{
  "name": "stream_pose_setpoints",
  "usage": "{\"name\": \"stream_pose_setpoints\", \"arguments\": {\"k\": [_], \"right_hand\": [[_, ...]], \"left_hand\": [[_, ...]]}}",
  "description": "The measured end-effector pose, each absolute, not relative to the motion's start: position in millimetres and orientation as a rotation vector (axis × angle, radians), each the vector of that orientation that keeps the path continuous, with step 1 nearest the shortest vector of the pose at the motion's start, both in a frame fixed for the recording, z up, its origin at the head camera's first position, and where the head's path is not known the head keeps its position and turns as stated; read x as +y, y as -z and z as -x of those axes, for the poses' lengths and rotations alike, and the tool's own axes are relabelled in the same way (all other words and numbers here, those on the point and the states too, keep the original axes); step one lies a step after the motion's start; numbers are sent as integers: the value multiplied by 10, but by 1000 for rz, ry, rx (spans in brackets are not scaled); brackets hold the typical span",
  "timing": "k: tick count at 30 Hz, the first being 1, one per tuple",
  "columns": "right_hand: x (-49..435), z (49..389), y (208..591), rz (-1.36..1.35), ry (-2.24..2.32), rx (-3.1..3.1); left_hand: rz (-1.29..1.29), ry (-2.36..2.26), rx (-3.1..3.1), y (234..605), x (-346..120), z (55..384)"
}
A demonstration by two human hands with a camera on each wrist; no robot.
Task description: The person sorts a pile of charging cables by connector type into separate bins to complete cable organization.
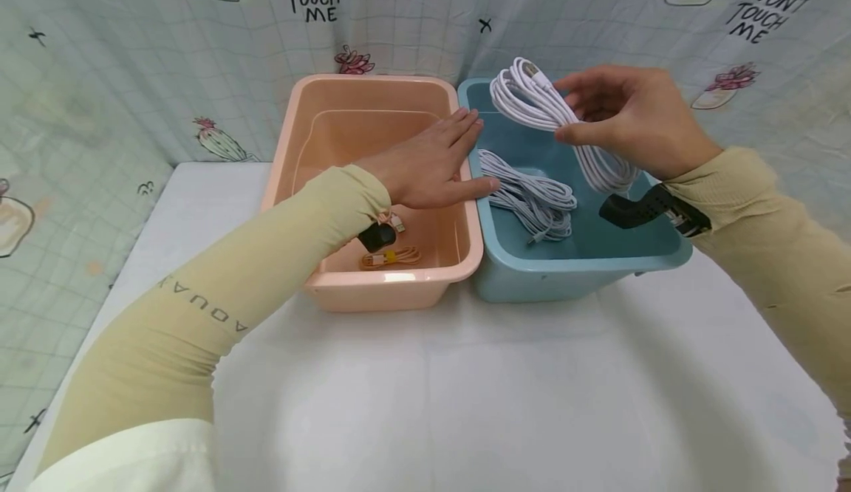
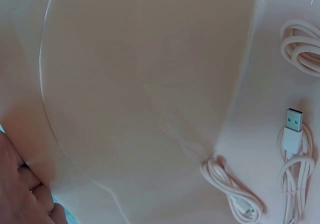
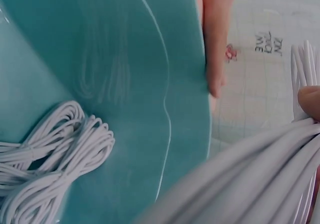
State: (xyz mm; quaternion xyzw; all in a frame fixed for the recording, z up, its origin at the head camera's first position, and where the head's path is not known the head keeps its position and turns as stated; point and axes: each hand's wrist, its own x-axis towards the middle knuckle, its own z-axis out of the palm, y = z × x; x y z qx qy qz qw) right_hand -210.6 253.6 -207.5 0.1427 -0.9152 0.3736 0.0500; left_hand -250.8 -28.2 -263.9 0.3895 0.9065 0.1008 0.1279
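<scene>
My right hand (image 1: 638, 111) pinches a thick coiled bundle of white USB cable (image 1: 532, 97) between thumb and fingers, above the blue bin (image 1: 585, 264). A metal plug shows near the bundle's top. Inside that bin lie white coiled cables (image 1: 532, 193), seen also as crossing loops of cable (image 3: 65, 169) in the right wrist view. My left hand (image 1: 435, 159) lies over the adjoining rims of the blue bin and the peach bin (image 1: 372, 84), fingers straight. Small coiled cables (image 1: 392, 257) lie in the peach bin; one cable's USB plug (image 2: 294, 120) faces up in the left wrist view.
Both bins stand side by side on a white table (image 1: 425, 396), close to a printed curtain (image 1: 412, 12) behind them. The curtain also runs down the left side. A dark wrist strap (image 1: 638, 210) hangs under my right wrist, above the blue bin.
</scene>
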Motion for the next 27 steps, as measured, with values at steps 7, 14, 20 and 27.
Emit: {"name": "stream_pose_setpoints", "arguments": {"k": [7,14,20,27], "right_hand": [[2544,2265,2158,-405,-1106,-2800],[2546,2400,2252,-395,-1099,-2812],[2529,2513,2343,-362,-1108,-2838],[2507,2614,2422,-348,-1061,-2881]], "left_hand": [[-1140,-286,2634,2628,-287,2501],[-1143,-280,2637,2622,-285,2500],[-1150,-284,2642,2625,-282,2498],[-1151,-289,2642,2634,-278,2507]]}}
